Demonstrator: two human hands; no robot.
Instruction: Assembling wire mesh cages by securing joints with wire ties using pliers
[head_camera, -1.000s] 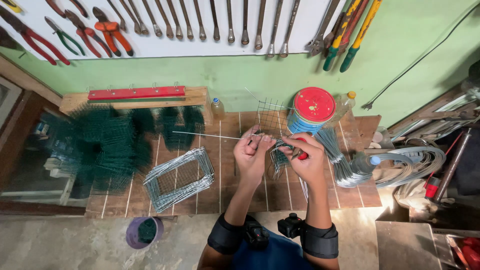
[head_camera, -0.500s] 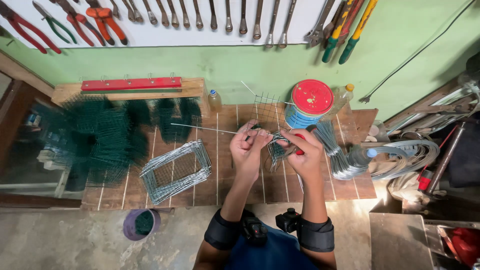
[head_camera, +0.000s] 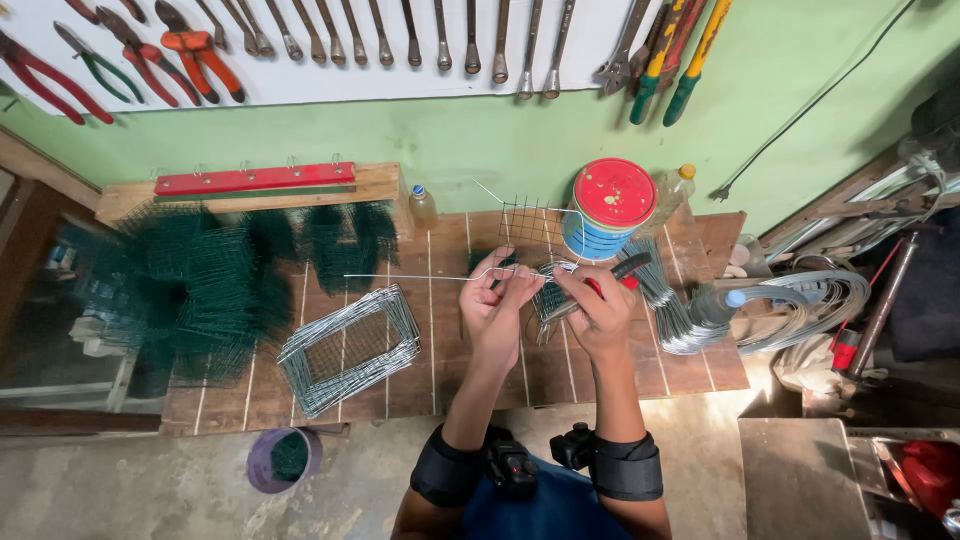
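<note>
Green wall is filling the background, with a white tool board (head_camera: 300, 60) hanging on it and carrying pliers, spanners and long-handled cutters. Below it, a wooden-slatted desk (head_camera: 440, 370) is standing on a concrete floor.

At the middle of the desk, the left hand (head_camera: 497, 300) is pinching a long straight wire (head_camera: 400, 277) that is running out level to the left; its fingers are closed on the wire's near end. The right hand (head_camera: 600, 312) is gripping red-and-black pliers (head_camera: 620, 275), whose handles are sticking up and to the right, away from the person. Both hands are working close together, almost touching, over a small bundle of bent wire pieces (head_camera: 548, 295) lying on the desk between them.

Just behind the hands, a small square of wire grid (head_camera: 525, 222) is standing beside a round tin with a red lid (head_camera: 612, 205). Left of the hands, a stack of grey wire mesh frames (head_camera: 350, 350) is lying flat, and farther left a heap of dark green mesh (head_camera: 190, 280) is spreading across the desk. A red bar (head_camera: 255, 178) is sitting on a wooden block at the back. To the right, bundles of cut wire (head_camera: 665, 310) and wire coils (head_camera: 810, 305) are lying near a plastic bottle (head_camera: 715, 305). A purple tub (head_camera: 285, 460) is standing on the floor.
</note>
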